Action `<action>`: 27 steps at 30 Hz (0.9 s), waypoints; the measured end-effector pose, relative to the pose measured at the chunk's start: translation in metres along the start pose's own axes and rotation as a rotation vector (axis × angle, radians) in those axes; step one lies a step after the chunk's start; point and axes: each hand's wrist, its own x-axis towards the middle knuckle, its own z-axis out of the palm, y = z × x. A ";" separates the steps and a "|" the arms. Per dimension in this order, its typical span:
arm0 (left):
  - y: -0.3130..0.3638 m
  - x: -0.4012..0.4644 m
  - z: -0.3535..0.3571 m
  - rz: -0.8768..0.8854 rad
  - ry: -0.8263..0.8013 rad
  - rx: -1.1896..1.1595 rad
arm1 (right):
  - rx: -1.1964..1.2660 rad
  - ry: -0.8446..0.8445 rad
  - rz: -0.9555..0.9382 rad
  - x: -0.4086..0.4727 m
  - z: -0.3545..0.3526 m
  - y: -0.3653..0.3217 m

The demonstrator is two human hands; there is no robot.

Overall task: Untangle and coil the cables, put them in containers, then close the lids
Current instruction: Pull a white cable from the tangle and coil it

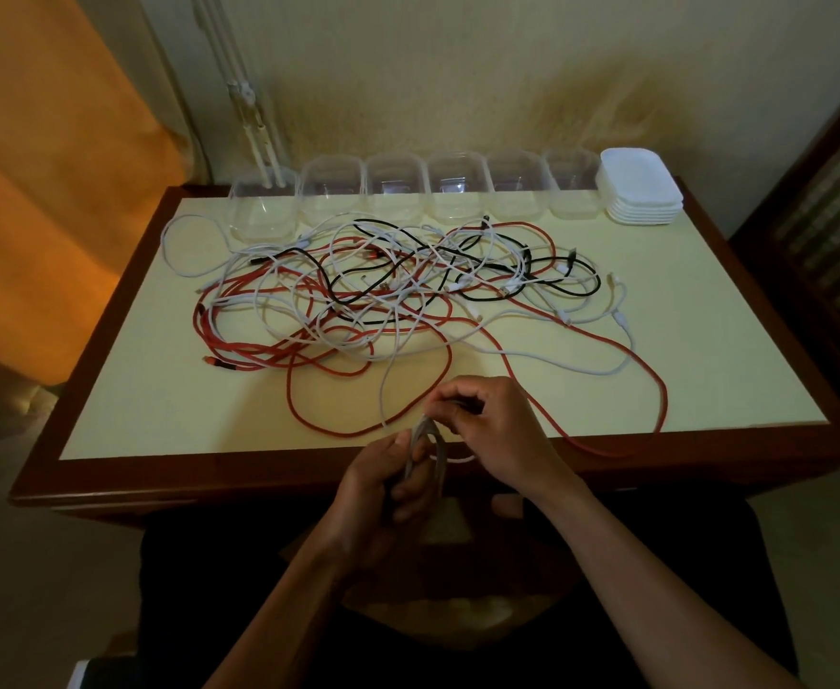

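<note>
A tangle of red, white and black cables (388, 290) sprawls across the middle of the cream table top (159, 405). At the table's near edge my left hand (383, 489) grips a small coil of white cable (425, 442). My right hand (487, 420) pinches the same white cable just above the coil; the cable runs from there up into the tangle. Several clear open containers (398, 191) stand in a row along the far edge. A stack of white lids (639, 186) sits at the far right of that row.
A long red cable loop (656, 385) lies near the front right and hangs over the table's near edge. The table has a dark wooden rim (110, 494). An orange curtain (35, 191) hangs at the left, a wall behind, dark furniture (835, 231) at the right.
</note>
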 end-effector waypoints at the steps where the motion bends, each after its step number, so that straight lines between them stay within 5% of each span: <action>1: 0.001 0.000 0.002 0.010 -0.019 -0.083 | 0.014 0.004 -0.005 -0.002 0.001 0.003; 5: 0.018 0.001 0.010 0.080 0.017 -0.370 | 0.016 -0.014 0.044 -0.015 0.010 0.012; 9: 0.029 0.009 0.026 0.184 0.245 -0.354 | 0.003 -0.134 0.067 -0.026 0.019 0.006; 12: 0.030 0.013 0.022 0.291 0.396 -0.168 | -0.098 -0.248 0.065 -0.027 0.018 0.003; 17: 0.040 0.013 -0.005 0.591 0.701 0.524 | -0.126 -0.351 0.123 -0.035 0.004 0.000; 23: 0.021 0.012 -0.012 0.513 0.540 1.071 | -0.024 -0.375 -0.094 -0.038 -0.003 -0.030; 27: 0.025 0.009 -0.018 0.280 0.353 0.965 | 0.069 -0.126 -0.094 -0.029 -0.018 -0.021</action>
